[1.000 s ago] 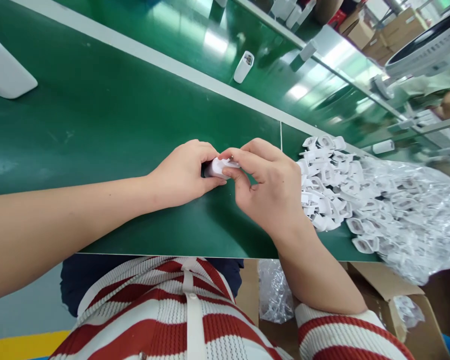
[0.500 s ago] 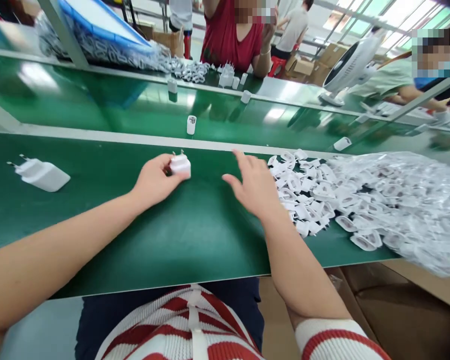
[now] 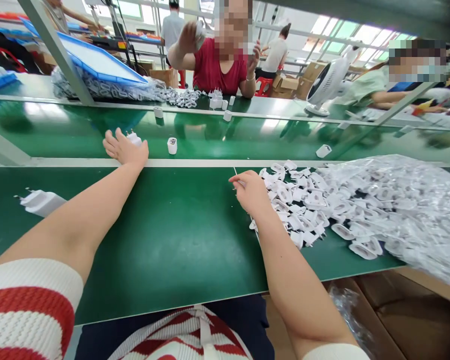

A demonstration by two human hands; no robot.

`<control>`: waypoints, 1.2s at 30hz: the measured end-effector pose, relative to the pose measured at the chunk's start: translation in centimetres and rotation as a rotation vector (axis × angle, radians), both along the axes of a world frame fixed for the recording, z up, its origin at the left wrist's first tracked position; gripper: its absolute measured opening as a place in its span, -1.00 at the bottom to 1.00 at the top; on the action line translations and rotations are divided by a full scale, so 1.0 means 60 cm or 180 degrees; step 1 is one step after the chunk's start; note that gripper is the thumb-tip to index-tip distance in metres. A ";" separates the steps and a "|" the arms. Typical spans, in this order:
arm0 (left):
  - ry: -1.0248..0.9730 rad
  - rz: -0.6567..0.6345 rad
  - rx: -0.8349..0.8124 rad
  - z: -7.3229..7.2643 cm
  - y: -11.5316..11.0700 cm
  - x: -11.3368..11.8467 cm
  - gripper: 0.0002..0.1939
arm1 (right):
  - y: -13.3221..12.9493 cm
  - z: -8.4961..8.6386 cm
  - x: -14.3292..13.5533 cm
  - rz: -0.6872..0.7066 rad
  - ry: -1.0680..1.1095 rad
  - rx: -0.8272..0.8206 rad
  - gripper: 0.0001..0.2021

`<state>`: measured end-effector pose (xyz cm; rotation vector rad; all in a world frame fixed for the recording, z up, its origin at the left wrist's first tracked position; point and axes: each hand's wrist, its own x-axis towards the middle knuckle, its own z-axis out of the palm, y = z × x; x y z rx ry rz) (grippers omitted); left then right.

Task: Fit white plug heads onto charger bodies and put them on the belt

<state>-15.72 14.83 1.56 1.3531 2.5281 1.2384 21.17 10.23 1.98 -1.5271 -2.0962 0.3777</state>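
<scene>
My left hand (image 3: pixel 125 149) reaches over the white rail onto the green belt, its fingers spread. A white plug charger (image 3: pixel 134 138) with two metal pins stands between the thumb and fingers, partly hidden by the hand. My right hand (image 3: pixel 251 192) is closed in a pinch at the left edge of a pile of white plug covers (image 3: pixel 300 200); what the fingertips hold is mostly hidden. A thin pale line shows above and below that hand. Another white plug charger (image 3: pixel 43 202) lies on the green table (image 3: pixel 180 240), partly behind my left forearm.
White charger housings (image 3: pixel 172 146) stand on the belt, another (image 3: pixel 323 151) farther right. A clear plastic bag (image 3: pixel 416 210) of white parts lies at the right. Across the belt are a person in red (image 3: pixel 219 65), a fan (image 3: pixel 322 82) and a blue-edged tray (image 3: pixel 101 57).
My left hand has moved forward and left with the charger, from the table to the belt, and its fingers have spread. My right hand has closed beside the pile. The view has shifted.
</scene>
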 end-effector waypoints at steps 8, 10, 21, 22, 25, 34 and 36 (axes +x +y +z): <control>0.0192 -0.0701 -0.0601 -0.011 0.050 0.077 -0.44 | -0.043 0.008 -0.039 0.0775 0.0495 -0.1061 -0.76; 0.0199 -0.0751 -0.0530 -0.013 0.036 0.086 -0.60 | -0.042 0.010 -0.035 0.0734 0.0539 -0.1091 -0.62; -0.0384 -0.2447 -0.0413 -0.019 -0.269 0.205 -0.61 | -0.042 0.030 -0.038 0.0795 0.2967 -0.1941 -0.63; -0.0365 -0.2578 -0.0383 -0.018 -0.277 0.207 -0.63 | -0.046 0.029 -0.041 0.0823 0.2982 -0.1856 -0.65; -0.0344 -0.2718 -0.0355 -0.019 -0.277 0.205 -0.58 | -0.061 0.025 -0.050 0.1044 0.2850 -0.1451 -0.74; -0.0382 -0.2873 -0.0249 -0.032 -0.262 0.196 -0.63 | -0.101 0.011 -0.076 0.1442 0.1177 0.0318 -0.88; -0.0400 -0.2891 -0.0264 -0.033 -0.261 0.195 -0.65 | -0.100 0.007 -0.078 0.1509 0.0992 0.0363 -0.89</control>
